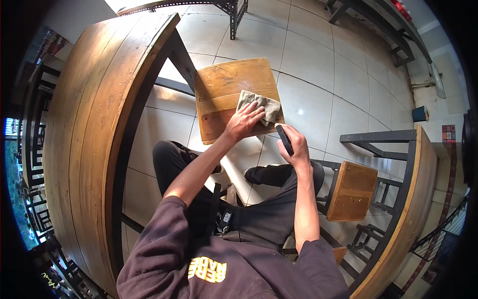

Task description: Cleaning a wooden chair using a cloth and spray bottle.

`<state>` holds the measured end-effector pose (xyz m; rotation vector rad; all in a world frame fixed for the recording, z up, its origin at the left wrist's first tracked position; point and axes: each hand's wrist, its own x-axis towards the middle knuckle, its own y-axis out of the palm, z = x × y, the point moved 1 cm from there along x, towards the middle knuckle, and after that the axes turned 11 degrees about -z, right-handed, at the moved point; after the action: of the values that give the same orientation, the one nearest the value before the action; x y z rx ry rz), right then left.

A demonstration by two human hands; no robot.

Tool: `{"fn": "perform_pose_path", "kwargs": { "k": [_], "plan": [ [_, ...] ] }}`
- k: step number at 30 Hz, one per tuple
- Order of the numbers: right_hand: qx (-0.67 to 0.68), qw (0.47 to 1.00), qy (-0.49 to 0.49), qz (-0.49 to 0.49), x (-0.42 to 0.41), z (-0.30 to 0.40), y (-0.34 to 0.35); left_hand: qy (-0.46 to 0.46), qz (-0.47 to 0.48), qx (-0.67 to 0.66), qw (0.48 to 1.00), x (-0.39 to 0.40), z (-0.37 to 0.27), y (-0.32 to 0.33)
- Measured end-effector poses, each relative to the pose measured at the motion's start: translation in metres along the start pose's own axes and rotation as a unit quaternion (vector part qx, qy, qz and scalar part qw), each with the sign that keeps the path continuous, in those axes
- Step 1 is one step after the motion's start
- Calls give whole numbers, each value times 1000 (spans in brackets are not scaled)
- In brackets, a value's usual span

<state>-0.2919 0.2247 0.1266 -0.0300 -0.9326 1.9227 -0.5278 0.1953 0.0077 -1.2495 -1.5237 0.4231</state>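
Note:
My left hand (pixel 244 120) lies palm down on a folded beige cloth (pixel 272 106), its fingers outstretched. Beneath the cloth is the square wooden top of a stool (pixel 227 84), worn and scratched, with a shadow across its nearer part. Just off the stool's near right corner, my right hand (pixel 297 144) grips a slim black object (pixel 285 140), seen nearly edge-on; what it is cannot be told. My fingers hide part of it.
A long plank table (pixel 93 112) on a dark frame runs along the left. At the right are another table (pixel 414 213) and a wooden stool (pixel 353 190). A perforated metal leg (pixel 233 22) stands ahead on the tiled floor (pixel 306 78). A small dark bin (pixel 420 114) sits by the wall.

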Motion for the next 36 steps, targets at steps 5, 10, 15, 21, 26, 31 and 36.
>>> {"fn": "perform_pose_path", "kwargs": {
  "k": [5, 10, 15, 21, 26, 31, 36],
  "plan": [
    [-15, 999, 4, -38, -9, 5, 3, 30, 6, 79, 996, -20, 34, -39],
    [-22, 994, -45, -93, -3, 18, 19, -118, -60, 104, 986, -54, 69, -87],
    [-22, 996, -31, -80, 2, 23, 34, -221, -36, 206, 953, -53, 89, -114],
    [-16, 998, -17, -54, 0, 19, 45, -453, -210, -57, 864, -2, 88, -122],
    [5, 999, -3, -43, 11, 21, 48, -377, -371, 37, 848, 40, 111, -115],
    [12, 999, -3, -51, 16, 16, 44, -200, -280, 99, 933, 55, 110, -63],
    [0, 998, 31, -57, 10, 10, 36, -134, -107, 87, 981, 27, 45, 8]
  ]
}}
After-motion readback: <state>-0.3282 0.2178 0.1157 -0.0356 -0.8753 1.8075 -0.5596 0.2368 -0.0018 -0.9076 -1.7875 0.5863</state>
